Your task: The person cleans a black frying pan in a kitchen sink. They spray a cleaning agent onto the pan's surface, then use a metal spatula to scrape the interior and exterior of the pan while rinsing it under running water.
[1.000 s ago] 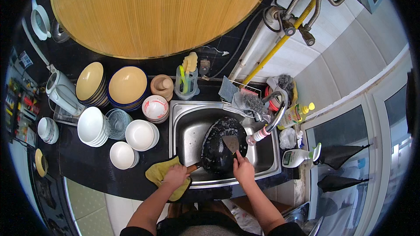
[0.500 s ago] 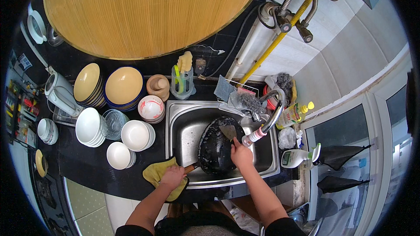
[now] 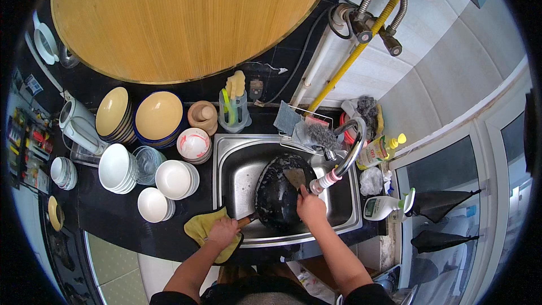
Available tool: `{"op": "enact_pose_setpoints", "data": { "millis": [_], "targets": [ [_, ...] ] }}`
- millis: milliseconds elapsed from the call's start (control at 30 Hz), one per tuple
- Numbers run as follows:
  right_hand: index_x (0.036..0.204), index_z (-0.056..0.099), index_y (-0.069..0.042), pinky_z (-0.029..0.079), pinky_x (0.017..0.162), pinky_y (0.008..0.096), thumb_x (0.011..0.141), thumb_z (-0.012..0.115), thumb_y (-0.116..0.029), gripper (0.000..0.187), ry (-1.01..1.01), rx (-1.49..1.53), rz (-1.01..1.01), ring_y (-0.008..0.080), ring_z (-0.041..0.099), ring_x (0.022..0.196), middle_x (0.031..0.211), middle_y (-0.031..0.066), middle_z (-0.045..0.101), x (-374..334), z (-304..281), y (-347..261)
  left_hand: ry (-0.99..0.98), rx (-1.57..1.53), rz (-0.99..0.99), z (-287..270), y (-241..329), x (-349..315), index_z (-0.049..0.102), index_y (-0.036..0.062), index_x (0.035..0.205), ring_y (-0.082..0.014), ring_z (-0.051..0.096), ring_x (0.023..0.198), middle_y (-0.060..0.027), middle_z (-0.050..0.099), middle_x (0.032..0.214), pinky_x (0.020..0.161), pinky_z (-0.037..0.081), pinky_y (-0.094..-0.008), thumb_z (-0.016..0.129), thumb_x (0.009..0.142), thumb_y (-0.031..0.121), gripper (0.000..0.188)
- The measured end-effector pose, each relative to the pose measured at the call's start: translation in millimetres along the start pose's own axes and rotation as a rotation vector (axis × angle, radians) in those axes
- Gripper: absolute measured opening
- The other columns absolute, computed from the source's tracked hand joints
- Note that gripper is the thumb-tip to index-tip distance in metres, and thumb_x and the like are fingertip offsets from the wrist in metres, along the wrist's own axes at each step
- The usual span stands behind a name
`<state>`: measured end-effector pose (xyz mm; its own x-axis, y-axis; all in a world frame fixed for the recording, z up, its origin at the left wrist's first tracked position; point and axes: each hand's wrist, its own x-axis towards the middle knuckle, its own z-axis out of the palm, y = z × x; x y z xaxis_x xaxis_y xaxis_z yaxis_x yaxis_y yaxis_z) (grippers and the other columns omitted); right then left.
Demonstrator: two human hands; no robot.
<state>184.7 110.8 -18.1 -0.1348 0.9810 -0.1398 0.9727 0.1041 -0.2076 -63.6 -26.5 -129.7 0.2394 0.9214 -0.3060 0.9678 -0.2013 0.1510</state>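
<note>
A black wok (image 3: 282, 206), wet and spotted with pale suds, lies tilted in the steel sink (image 3: 231, 138). My left hand (image 3: 223, 231) is closed round its wooden handle (image 3: 246, 222) at the sink's front left edge. Under that hand a yellow-green cloth (image 3: 202, 225) lies over the counter edge. My right hand (image 3: 311, 207) grips a scraper (image 3: 294, 178), its flat greyish blade against the wok's inner surface. The fingers hide its handle. Just above the right hand is the pink-and-white end of the faucet (image 3: 333, 176).
Stacked white bowls (image 3: 114, 165), yellow bowls (image 3: 161, 114) and a glass bowl (image 3: 148, 165) crowd the left counter. Behind the sink stand a utensil holder (image 3: 240, 114) and a wire rack (image 3: 310, 116) with scrubbers. A yellow soap bottle (image 3: 374, 151) and a spray bottle (image 3: 381, 207) stand right.
The view has shifted slightly. My right hand and the scraper have moved a little toward me within the wok. The left hand keeps its hold on the handle.
</note>
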Motion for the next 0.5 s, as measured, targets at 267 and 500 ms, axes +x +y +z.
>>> {"op": "enact_pose_setpoints", "data": {
  "millis": [267, 500],
  "targets": [
    [0.122, 0.056, -0.022, 0.051, 0.067, 0.0476, 0.085, 0.054, -0.026, 0.037, 0.064, 0.042, 0.050, 0.0381, 0.063, 0.075, 0.097, 0.0202, 0.062, 10.5, 9.4, 19.5, 0.091, -0.010, 0.016, 7.2, 3.3, -1.1, 0.055, 0.0073, 0.087, -0.0243, 0.057, 0.083, -0.0099, 0.061, 0.086, 0.068, 0.043, -0.0389, 0.055, 0.084, 0.035, 0.028],
    [0.108, 0.061, -0.013, 0.049, 0.067, 0.0464, 0.085, 0.056, -0.027, 0.028, 0.102, 0.271, 0.127, 0.0367, 0.061, 0.077, 0.084, 0.0168, 0.062, -19.8, 11.3, 28.2, 0.094, -0.233, 0.024, -15.5, -0.8, 9.8, 0.056, 0.0058, 0.086, -0.0304, 0.058, 0.083, -0.0116, 0.061, 0.083, 0.072, 0.046, -0.0413, 0.063, 0.077, 0.030, 0.027]
  ]
}}
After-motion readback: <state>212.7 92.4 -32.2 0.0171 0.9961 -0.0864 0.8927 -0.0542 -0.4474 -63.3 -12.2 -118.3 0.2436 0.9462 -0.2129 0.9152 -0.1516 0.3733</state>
